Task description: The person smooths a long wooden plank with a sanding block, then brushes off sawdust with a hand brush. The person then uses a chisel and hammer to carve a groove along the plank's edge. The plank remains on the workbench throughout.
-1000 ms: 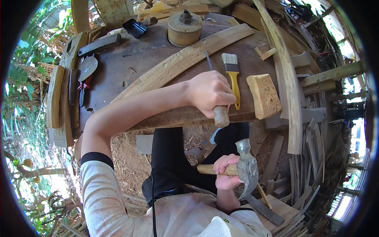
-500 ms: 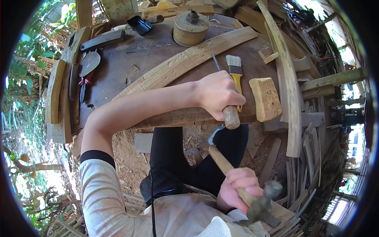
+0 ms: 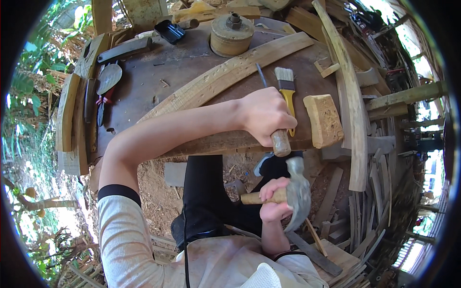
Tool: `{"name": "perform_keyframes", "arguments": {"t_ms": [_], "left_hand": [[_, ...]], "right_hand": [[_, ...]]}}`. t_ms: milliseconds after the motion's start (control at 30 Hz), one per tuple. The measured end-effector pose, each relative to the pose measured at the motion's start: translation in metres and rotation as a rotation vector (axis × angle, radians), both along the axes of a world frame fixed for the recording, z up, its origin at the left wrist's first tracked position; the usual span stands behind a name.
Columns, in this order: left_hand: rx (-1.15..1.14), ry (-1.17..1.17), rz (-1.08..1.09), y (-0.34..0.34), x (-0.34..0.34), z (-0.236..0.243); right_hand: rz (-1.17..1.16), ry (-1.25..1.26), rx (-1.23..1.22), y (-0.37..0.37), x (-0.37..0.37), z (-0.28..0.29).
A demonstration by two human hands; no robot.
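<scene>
Across the workbench point(image 3: 139, 72) reaches my left arm, and my left hand point(image 3: 269, 115) is closed around a wooden-handled tool that looks like a chisel point(image 3: 281, 143). Its handle end points toward me, while a thin metal blade shows beyond my knuckles. In my right hand point(image 3: 274, 201) is a claw hammer point(image 3: 298, 187), gripped on the wooden handle close to the head. The hammer head is just below the chisel's handle end and apart from it. Beside my left hand lies a paintbrush point(image 3: 286, 86) with a yellow handle. A long curved wooden board point(image 3: 201, 86) runs behind my left forearm.
Right of the brush sits a rough wood block point(image 3: 323, 120). A round grinding-stone-like piece point(image 3: 232, 36) and a black tray point(image 3: 170, 31) stand at the back. Pliers point(image 3: 102, 108) lie at the left. A long pole point(image 3: 353, 105) and stacked wood strips point(image 3: 379, 192) flank the right.
My right hand has raised the hammer up and forward, its head now near the chisel's handle end. The left hand has barely moved and still grips the chisel.
</scene>
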State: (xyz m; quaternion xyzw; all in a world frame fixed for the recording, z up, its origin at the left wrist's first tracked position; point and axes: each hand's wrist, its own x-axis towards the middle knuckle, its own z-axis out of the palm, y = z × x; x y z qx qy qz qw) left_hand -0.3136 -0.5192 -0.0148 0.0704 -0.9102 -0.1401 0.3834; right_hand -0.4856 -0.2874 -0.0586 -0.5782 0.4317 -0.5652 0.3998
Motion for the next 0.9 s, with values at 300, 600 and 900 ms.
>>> {"name": "perform_keyframes", "arguments": {"t_ms": [300, 600, 900], "left_hand": [[0.017, -0.012, 0.015, -0.002, -0.002, 0.009], [0.022, -0.004, 0.021, -0.003, -0.007, 0.009], [-0.003, -0.002, 0.026, -0.007, -0.011, 0.005]], "right_hand": [[0.016, -0.284, -0.572, 0.0, -0.005, 0.011], [0.004, -0.308, -0.658, -0.024, 0.001, 0.003], [-0.015, -0.218, -0.368, -0.003, -0.003, -0.025]]}}
